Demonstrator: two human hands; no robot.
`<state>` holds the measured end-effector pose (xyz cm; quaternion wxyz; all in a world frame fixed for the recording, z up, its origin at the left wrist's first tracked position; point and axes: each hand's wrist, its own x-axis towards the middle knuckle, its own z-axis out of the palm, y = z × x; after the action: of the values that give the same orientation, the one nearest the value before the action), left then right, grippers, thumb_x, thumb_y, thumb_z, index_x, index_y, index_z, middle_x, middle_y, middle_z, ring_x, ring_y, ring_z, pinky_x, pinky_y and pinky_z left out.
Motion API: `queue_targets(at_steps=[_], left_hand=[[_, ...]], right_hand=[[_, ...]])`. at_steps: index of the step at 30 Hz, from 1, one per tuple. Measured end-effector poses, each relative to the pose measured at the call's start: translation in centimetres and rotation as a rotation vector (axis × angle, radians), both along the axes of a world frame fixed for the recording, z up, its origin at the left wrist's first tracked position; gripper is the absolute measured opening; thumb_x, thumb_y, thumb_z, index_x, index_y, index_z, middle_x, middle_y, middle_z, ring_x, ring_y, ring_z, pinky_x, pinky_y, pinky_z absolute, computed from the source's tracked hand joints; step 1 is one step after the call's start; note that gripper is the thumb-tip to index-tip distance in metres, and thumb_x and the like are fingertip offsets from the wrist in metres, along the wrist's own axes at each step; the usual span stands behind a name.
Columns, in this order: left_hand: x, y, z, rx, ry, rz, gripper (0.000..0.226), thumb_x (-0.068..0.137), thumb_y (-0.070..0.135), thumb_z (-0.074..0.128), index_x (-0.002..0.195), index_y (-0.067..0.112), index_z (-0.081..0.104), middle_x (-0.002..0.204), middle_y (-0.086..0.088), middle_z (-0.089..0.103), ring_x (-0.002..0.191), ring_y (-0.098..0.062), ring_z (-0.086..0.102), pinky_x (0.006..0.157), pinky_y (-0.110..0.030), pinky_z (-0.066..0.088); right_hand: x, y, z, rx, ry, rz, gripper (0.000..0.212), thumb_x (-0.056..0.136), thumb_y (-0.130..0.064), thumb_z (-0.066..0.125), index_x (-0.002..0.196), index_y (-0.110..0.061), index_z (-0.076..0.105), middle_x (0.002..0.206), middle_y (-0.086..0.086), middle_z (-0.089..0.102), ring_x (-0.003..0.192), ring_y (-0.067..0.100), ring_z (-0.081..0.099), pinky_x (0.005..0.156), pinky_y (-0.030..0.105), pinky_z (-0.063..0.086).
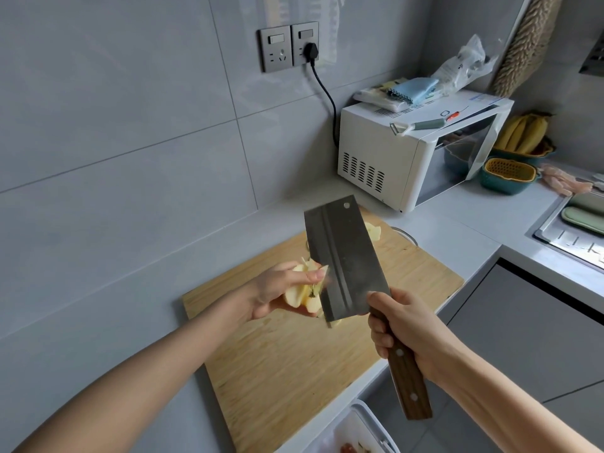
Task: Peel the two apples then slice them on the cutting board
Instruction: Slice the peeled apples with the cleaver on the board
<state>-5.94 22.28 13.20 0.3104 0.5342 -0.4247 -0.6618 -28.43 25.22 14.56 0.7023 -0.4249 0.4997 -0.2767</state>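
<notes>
My left hand [274, 294] holds a bunch of peeled, pale apple slices [302, 294] just above the wooden cutting board [294, 364]. The slices press against the flat side of a cleaver [346, 259], whose wooden handle [407, 377] my right hand [405, 328] grips. The blade points up and away, hiding part of the slices. More apple pieces [374, 232] lie at the board's far end, behind the blade.
A white microwave [408, 158] stands at the back right with a peeler [421, 125] and cloths on top. Bananas [526, 132] and colander baskets [508, 176] sit beside it. A sink [575, 230] lies to the right, a white bin [362, 433] below the counter edge.
</notes>
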Motion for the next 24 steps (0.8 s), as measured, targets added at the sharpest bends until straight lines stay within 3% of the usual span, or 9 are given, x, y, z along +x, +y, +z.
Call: queue_targets(at_steps=[5, 9, 15, 21, 24], left_hand=[[0.1, 1.0, -2.2, 0.095, -0.27, -0.143, 0.059, 0.061, 0.046, 0.075, 0.104, 0.011, 0.055, 0.098, -0.011, 0.066, 0.083, -0.022, 0.068, 0.075, -0.04, 0.058], [-0.5, 2.6, -3.7, 0.222, -0.347, -0.261, 0.057, 0.06, 0.052, 0.076, 0.096, 0.011, 0.058, 0.095, -0.01, 0.066, 0.078, -0.02, 0.069, 0.066, -0.036, 0.06], [-2.4, 5.4, -5.3, 0.419, -0.46, -0.474, 0.046, 0.074, 0.053, 0.072, 0.093, 0.013, 0.06, 0.098, -0.011, 0.063, 0.077, -0.022, 0.067, 0.058, -0.028, 0.059], [-3.0, 6.8, -6.1, 0.477, -0.557, -0.611, 0.069, 0.08, 0.056, 0.066, 0.125, 0.004, 0.054, 0.116, -0.018, 0.06, 0.089, -0.025, 0.064, 0.079, -0.035, 0.056], [-3.0, 6.8, -6.0, 0.528, -0.504, -0.506, 0.09, 0.074, 0.069, 0.059, 0.137, 0.006, 0.042, 0.106, -0.014, 0.058, 0.082, -0.023, 0.065, 0.073, -0.033, 0.058]], right_hand=[[-0.5, 1.3, -1.9, 0.052, 0.086, 0.041, 0.017, 0.093, -0.02, 0.053, 0.083, -0.007, 0.049, 0.053, 0.005, 0.049, 0.04, 0.014, 0.042, 0.042, 0.026, 0.041], [-1.8, 2.5, -3.0, 0.095, 0.165, 0.109, 0.02, 0.093, -0.02, 0.053, 0.078, -0.009, 0.046, 0.053, 0.006, 0.048, 0.04, 0.016, 0.041, 0.042, 0.025, 0.04], [-4.2, 3.1, -3.3, 0.102, 0.371, 0.321, 0.019, 0.092, -0.023, 0.052, 0.081, -0.008, 0.048, 0.052, 0.005, 0.049, 0.038, 0.015, 0.041, 0.042, 0.025, 0.04], [-5.7, 3.0, -3.3, 0.109, 0.516, 0.492, 0.019, 0.09, -0.025, 0.05, 0.081, -0.009, 0.053, 0.054, 0.004, 0.053, 0.038, 0.012, 0.043, 0.043, 0.023, 0.042], [-5.5, 3.2, -3.5, 0.119, 0.494, 0.467, 0.018, 0.09, -0.025, 0.052, 0.079, -0.011, 0.053, 0.054, 0.004, 0.054, 0.039, 0.013, 0.044, 0.044, 0.024, 0.043]])
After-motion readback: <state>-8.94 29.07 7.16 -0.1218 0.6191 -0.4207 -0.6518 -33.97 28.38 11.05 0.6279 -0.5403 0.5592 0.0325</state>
